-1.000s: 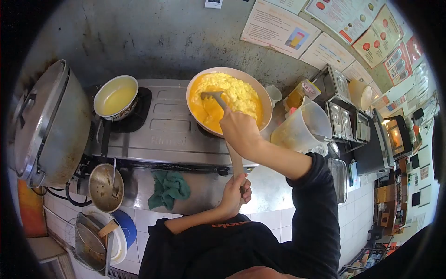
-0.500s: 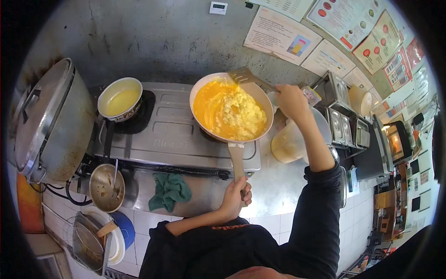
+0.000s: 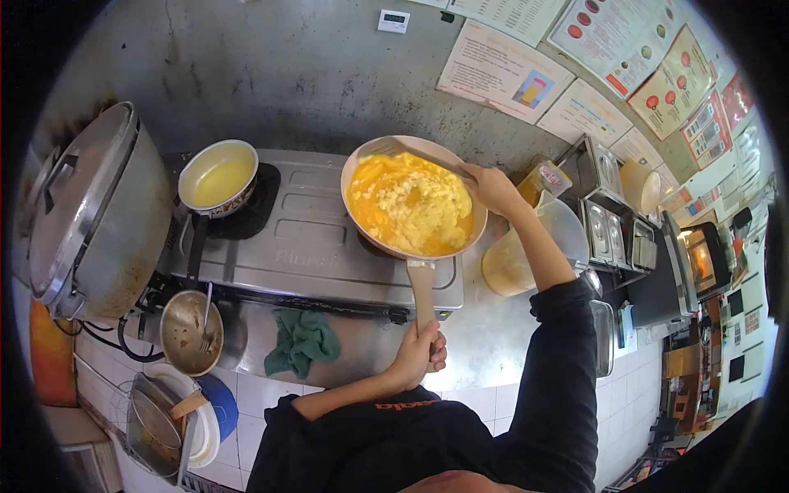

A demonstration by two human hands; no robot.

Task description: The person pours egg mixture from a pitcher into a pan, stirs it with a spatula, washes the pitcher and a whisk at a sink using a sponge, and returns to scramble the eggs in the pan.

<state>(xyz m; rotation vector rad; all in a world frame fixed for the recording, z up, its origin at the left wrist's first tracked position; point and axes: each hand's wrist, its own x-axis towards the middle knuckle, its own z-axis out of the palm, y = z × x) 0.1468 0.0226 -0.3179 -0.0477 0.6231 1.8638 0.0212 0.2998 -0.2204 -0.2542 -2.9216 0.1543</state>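
My left hand (image 3: 419, 357) is wrapped round the beige handle of a frying pan (image 3: 422, 287) on the stove's right side. Yellow egg (image 3: 419, 205), partly in soft curds and partly liquid, fills the pan. My right hand (image 3: 491, 187) grips a spatula (image 3: 427, 153) at the pan's upper right rim. The spatula's slotted head lies at the far upper-left part of the egg, inside the pan.
On the stove's left burner stands a small pot (image 3: 218, 177) with yellow liquid. Further left is a big lidded pot (image 3: 99, 214). A green cloth (image 3: 302, 343) and a bowl with a fork (image 3: 191, 333) lie nearer. Right of the pan stands a plastic jug (image 3: 514, 261).
My right hand went up and right with the spatula, then slightly down and left, its head now back over the egg. More curds are spread through the egg. My left hand keeps its hold.
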